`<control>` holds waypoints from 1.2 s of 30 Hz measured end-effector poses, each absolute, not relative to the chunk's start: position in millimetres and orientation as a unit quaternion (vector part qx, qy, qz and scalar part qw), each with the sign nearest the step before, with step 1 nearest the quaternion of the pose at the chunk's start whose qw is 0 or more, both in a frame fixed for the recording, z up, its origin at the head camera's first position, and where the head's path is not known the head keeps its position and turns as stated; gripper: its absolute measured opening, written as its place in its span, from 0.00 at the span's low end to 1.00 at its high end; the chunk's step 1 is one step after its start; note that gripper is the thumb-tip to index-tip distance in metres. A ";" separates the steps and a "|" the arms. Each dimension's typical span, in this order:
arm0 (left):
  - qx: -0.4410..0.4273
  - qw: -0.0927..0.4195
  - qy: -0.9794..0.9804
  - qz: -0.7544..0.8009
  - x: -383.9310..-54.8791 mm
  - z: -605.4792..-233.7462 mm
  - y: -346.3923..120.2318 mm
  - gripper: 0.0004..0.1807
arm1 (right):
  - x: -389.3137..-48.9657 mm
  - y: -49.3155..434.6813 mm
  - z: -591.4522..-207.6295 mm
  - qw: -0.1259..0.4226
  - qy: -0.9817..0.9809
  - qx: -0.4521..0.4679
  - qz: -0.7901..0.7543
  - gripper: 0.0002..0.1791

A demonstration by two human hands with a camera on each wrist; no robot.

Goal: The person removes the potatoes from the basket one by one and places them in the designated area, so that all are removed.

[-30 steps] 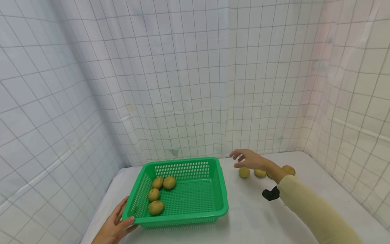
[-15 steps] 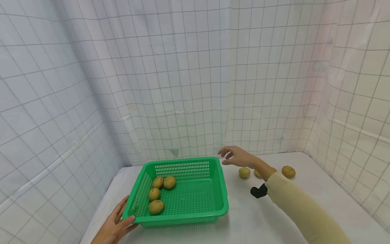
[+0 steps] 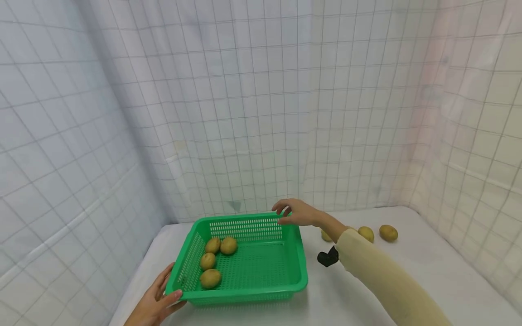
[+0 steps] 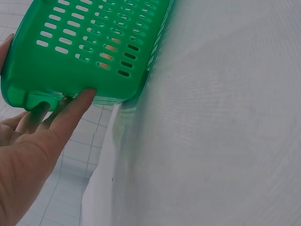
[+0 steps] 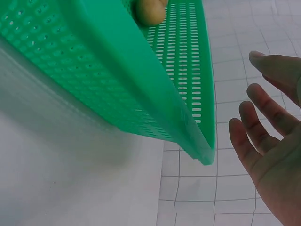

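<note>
A green plastic basket [image 3: 244,293] with slotted walls stands on the white table, several potatoes [image 3: 210,278] lying along its left side. My left hand [image 3: 154,301] grips the basket's front left corner, thumb over the rim and fingers beneath it on the outer wall, as the left wrist view confirms. Above the back right corner hovers my right hand [image 3: 299,213], fingers spread and loosely bent. Nothing is in it, and in the right wrist view that hand [image 5: 273,146] is apart from the rim.
More potatoes [image 3: 389,232] lie on the table [image 3: 424,258] right of the basket, some partly hidden behind my right forearm. A black device [image 3: 328,257] sits at my right wrist. White gridded curtains [image 3: 244,113] enclose the back and sides.
My right hand has moved left from over the potatoes on the table to above the basket's back right corner. The left hand keeps its hold, and the basket's potatoes have not moved.
</note>
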State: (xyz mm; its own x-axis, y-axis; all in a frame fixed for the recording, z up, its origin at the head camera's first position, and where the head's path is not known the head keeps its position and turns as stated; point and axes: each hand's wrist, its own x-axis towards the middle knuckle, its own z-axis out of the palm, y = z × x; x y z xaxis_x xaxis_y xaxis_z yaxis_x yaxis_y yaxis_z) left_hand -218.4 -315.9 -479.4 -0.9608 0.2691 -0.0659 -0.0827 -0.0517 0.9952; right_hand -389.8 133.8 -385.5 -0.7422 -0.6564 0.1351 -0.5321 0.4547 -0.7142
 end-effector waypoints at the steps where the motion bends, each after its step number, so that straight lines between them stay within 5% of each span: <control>1: 0.070 0.123 0.677 0.722 -218.5 -480.0 -315.7 0.49 | -390.7 131.0 -385.4 0.080 0.848 -0.353 -0.388 0.23; 36: 0.042 0.100 0.687 0.719 -219.6 -478.6 -306.9 0.49 | -405.2 38.5 -433.6 0.146 0.822 -0.388 -0.392 0.25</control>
